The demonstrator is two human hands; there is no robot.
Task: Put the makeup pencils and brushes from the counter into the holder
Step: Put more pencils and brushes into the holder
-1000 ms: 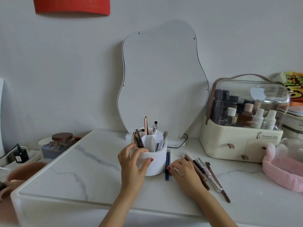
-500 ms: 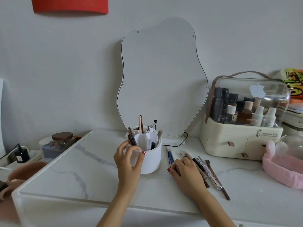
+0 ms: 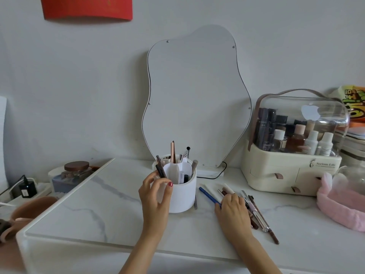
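Note:
A white round holder with dividers stands mid-counter, with several pencils and brushes upright inside. My left hand grips its left wall, thumb near the rim. To the right, a loose bunch of makeup pencils and brushes lies on the marble counter. My right hand rests palm-down over the bunch and hides part of it. A blue pencil pokes out beyond my fingertips. One thin grey stick lies against the holder's right side.
A wavy mirror leans on the wall behind the holder. At right, a cream cosmetics case with a clear lid holds bottles, beside a pink fluffy headband. A jar and a charger sit left of the counter.
My left hand has slid the holder to the left, away from the blue pencil and the bunch. The right hand has stayed on the loose pencils.

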